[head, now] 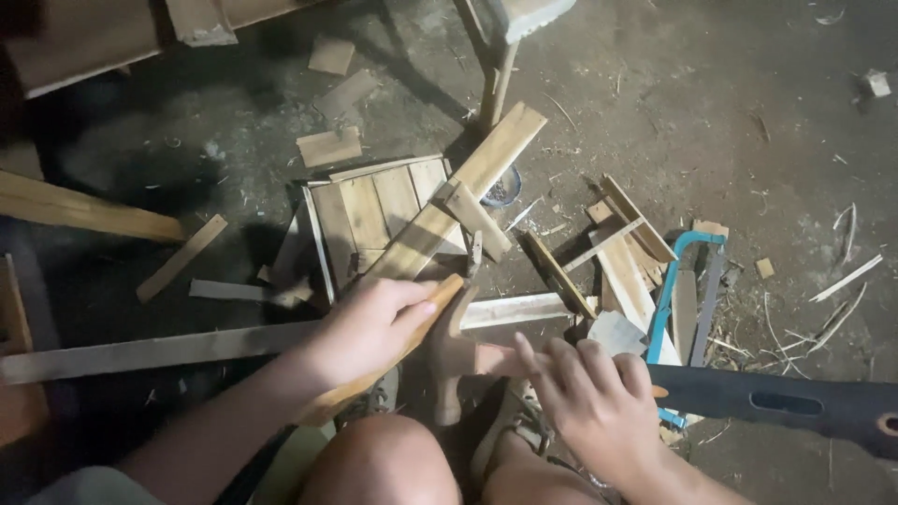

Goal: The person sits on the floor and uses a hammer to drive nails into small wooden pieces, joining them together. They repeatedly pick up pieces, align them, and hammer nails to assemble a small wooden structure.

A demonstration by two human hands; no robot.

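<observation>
I sit on the floor with my knees at the bottom of the view. My left hand (374, 329) is closed around the pale wooden handle of a hammer (440, 299), which slants from lower left to upper right. The hammer's rusty brown head (451, 360) hangs in front of my knees. My right hand (591, 395) has its fingers curled on the right end of that head. Just beyond my hands lies a small panel of wooden slats (369, 210) with a long plank (472, 182) slanting across it.
Wood offcuts and shavings litter the dirt floor. A long grey board (140, 353) lies at the left. A blue hacksaw frame (675, 281) and a black saw handle (795, 407) lie at the right. A stool leg (496, 89) stands at the top.
</observation>
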